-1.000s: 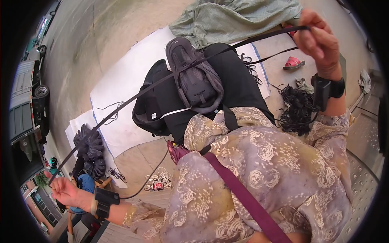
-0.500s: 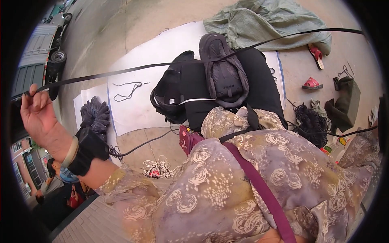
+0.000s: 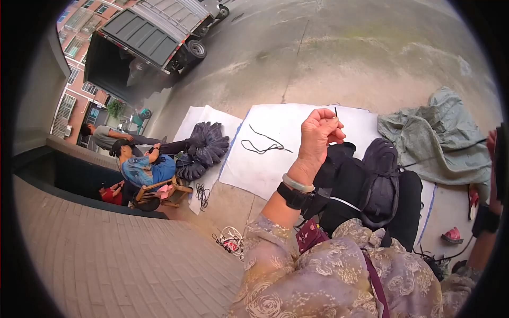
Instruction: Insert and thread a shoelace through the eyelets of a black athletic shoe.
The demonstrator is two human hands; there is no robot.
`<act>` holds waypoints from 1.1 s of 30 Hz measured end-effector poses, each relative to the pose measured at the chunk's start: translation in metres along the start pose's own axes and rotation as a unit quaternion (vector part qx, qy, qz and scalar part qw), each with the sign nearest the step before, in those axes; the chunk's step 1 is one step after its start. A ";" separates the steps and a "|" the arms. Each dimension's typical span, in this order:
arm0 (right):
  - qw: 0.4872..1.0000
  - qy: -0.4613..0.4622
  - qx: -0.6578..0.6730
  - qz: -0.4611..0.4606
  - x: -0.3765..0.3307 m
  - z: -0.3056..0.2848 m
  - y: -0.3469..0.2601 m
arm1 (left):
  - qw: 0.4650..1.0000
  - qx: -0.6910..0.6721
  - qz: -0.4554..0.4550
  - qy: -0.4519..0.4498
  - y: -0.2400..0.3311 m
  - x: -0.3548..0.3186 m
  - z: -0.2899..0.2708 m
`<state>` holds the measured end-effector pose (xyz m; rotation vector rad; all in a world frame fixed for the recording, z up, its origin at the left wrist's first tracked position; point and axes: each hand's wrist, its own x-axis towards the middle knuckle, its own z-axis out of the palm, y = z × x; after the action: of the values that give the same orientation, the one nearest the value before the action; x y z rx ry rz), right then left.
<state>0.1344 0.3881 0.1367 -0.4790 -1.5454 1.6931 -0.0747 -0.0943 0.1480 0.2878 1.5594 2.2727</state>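
- Outdoors: bare concrete ground [image 3: 339, 58] fills the upper half of the frame, a brick-paved strip [image 3: 122, 265] runs across the lower left.
- A grey truck [image 3: 143, 37] is parked at the upper left, with apartment blocks behind it at the left edge.
- White sheets [image 3: 275, 159] are spread on the concrete at centre frame; a loose black cord [image 3: 262, 144] lies on them.
- A heap of dark shoe uppers [image 3: 204, 151] sits on the left sheet, and a grey-green cloth [image 3: 440, 138] is bunched at the right.
- Two other people sit at mid-left near a wooden chair [image 3: 156, 192], well apart from you.
- Your left hand [image 3: 318, 135] is raised at centre frame, closed in a loose fist, thumb and forefinger pinched on a thin dark needle [image 3: 335, 112] whose tip pokes up above the knuckles.
- A band and a black wrist device sit on that wrist.
- Black shoe [image 3: 379, 177] rests on your lap over black fabric, just right of and below the left hand, not touching it.
- Your right hand [image 3: 492, 151] is cut off by the right edge; I can't tell if it's open or closed.
- A thin black thread [image 3: 445, 153] runs from the shoe toward that hand.
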 end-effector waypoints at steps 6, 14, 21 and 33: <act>0.923 -0.351 -0.082 0.134 -0.132 0.206 0.045 | 0.992 -0.005 -0.062 -0.111 -0.038 -0.009 0.039; 0.953 -0.296 0.037 0.049 -0.166 0.219 0.061 | 0.980 -0.027 -0.134 -0.142 -0.067 -0.014 0.067; 0.944 -0.311 0.051 0.101 -0.172 0.217 0.062 | 0.969 -0.067 -0.191 -0.139 -0.075 -0.024 0.073; 0.934 -0.293 0.129 0.155 -0.171 0.223 0.069 | 0.974 -0.062 -0.198 -0.097 -0.075 -0.022 0.071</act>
<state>0.0603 0.1158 0.0749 -0.0728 -1.6702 2.4039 -0.0150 -0.0181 0.1054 0.1434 1.2436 1.9558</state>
